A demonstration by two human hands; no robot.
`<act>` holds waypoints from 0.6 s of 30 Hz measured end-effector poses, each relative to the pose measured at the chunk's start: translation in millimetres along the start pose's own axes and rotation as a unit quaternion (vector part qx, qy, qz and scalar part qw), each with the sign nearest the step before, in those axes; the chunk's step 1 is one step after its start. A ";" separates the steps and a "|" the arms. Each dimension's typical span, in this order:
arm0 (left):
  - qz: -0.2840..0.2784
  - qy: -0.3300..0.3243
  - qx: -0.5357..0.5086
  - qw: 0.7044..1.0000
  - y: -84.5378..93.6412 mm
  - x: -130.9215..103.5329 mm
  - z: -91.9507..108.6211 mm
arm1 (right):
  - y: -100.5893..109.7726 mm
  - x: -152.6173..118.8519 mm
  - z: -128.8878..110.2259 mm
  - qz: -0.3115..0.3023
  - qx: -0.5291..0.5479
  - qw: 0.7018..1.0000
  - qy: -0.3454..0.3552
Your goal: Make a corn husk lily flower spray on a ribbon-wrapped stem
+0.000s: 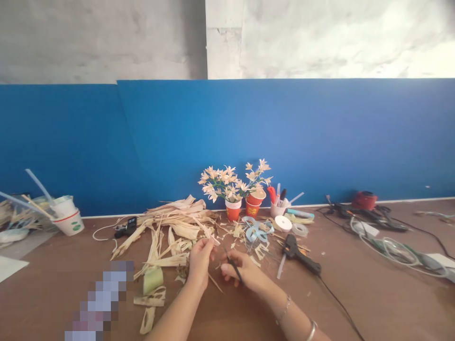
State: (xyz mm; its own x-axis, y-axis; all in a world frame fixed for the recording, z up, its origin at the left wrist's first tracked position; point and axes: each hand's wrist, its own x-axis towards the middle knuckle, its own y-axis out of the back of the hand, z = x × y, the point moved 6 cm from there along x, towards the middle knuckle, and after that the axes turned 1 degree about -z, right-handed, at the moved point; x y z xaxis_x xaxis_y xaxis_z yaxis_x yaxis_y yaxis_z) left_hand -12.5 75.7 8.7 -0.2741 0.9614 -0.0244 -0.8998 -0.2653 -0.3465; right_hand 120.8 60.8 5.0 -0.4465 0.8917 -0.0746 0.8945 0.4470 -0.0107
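Note:
My left hand (202, 258) is closed in a pinch on a small pale strip of husk (214, 240), held up over the brown table. Just to its right, my right hand (240, 270) has its fingers wrapped round dark scissors (232, 265), whose tips point up and left toward the strip. Dried corn husks (185, 227) are heaped beyond and left of my left hand. Small husk scraps and a looped light blue ribbon (256, 229) lie beyond my right hand. A green roll (152, 280) sits left of my left forearm.
Husk flowers (223, 179) stand in red paper cups (233, 211) by the blue partition (249, 123). A black glue gun (300, 254) with its cord lies right of my right hand. Farther right are cables and a red object (364, 200). A white cup (70, 223) stands far left.

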 end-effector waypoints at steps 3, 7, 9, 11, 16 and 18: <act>0.017 0.011 -0.009 1.000 1.4 -1.2 -0.3 | -6.8 -3.0 -5.0 -0.002 -0.040 0.999 0.033; 0.010 0.026 -0.003 1.000 -1.6 -4.0 -0.8 | -8.9 -2.8 -8.1 -0.015 -0.050 0.996 0.077; 0.003 0.026 -0.003 1.000 -3.2 -4.6 -0.4 | -8.2 -1.2 -5.6 -0.021 -0.048 0.996 0.074; -0.003 0.027 -0.006 1.000 -4.2 -4.7 -0.6 | -6.7 0.9 -0.7 -0.019 -0.053 0.997 0.048; -0.018 0.036 -0.020 0.999 -5.8 -5.1 -1.4 | -4.7 2.1 7.5 -0.007 -0.068 0.997 -0.023; -0.027 0.037 -0.029 0.999 -6.8 -5.5 -0.7 | -6.0 0.7 5.5 -0.015 -0.045 0.999 -0.025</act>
State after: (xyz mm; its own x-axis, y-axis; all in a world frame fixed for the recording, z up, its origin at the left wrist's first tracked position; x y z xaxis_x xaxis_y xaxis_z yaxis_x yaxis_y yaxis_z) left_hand -4.6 72.2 10.6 -0.1975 0.9777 -0.0716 -0.8909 -0.2095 -0.4029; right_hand 115.2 58.3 -0.5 -0.4688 0.8743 -0.1261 0.8743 0.4796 0.0750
